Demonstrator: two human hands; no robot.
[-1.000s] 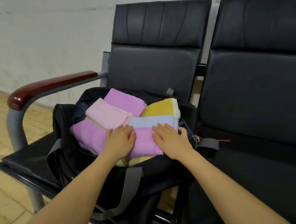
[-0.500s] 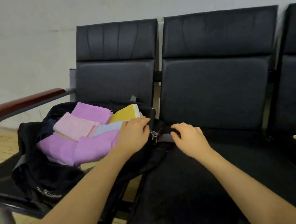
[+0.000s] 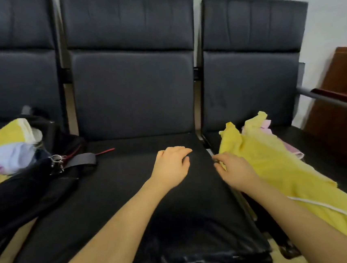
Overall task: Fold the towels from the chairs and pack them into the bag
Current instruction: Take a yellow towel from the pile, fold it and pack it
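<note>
- Head view looks down on three black chairs in a row, and the yellow towel (image 3: pixel 278 170) lies crumpled on the right-hand chair (image 3: pixel 330 158), its long axis running from the seat's back corner down toward the front edge.
- Right hand (image 3: pixel 234 171) is clearly the nearer one: it hovers at the gap between the seats, just beside the towel's left edge, fingers loosely curled and holding nothing, wrist angled toward the cloth.
- Left hand (image 3: pixel 172 165) sits over the bare middle seat (image 3: pixel 115 200), fingers relaxed and bent, gripping nothing, well apart from the towel.
- A pink towel (image 3: pixel 266 124) peeks out behind the yellow one.
- Far left, the black bag (image 3: pixel 25 188) already holds folded towels (image 3: pixel 8 147).
- Likely next: a rightward reach to pick up the yellow one.
</note>
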